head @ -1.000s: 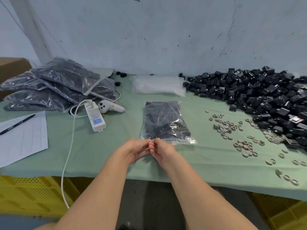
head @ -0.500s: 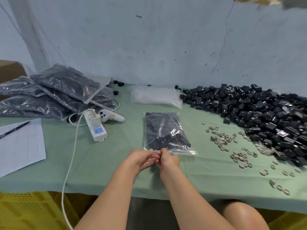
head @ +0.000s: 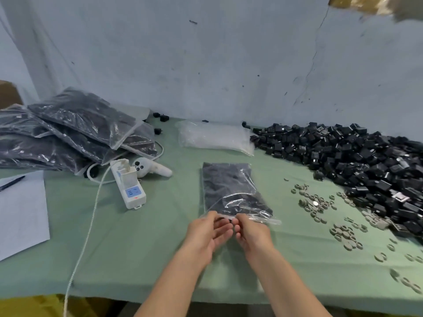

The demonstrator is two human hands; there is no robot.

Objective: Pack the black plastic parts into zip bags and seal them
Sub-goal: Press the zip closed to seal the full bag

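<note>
- clear zip bag (head: 229,191) filled with black plastic parts lies flat on the green cloth-covered counter (head: 142,252), centre of view, open end toward the person.
- left hand (head: 204,233) sits at the zip bag's near edge, left of the middle. thumb on top of the strip, fingers (head: 223,226) loosely curled beneath, pinching the edge.
- right hand (head: 253,233) is just beside it on the same edge. its fingers (head: 239,221) are pressed together with the thumb, pinching the seal strip.
- the two hands' fingertips nearly touch. the right part of the strip sticks out past the right hand, and i cannot tell if it is closed.
- large loose pile of black plastic parts (head: 357,161) is right of the zip bag, running back to the wall.
- small grey plastic rings (head: 318,205) are scattered between the zip bag and that pile, and on toward the near right.
- flat pack of empty clear bags (head: 215,137) is behind the zip bag.
- stack of filled clear bags (head: 68,133) is far left and behind.
- white power strip (head: 129,186) with a plugged-in adapter is left of the zip bag. a white handheld controller (head: 152,169) lies just behind the strip.
- white braided cord (head: 88,234) runs from the strip off the near counter edge.
- white paper sheet (head: 20,216) with a dark pen (head: 12,182) on it is far left.
</note>
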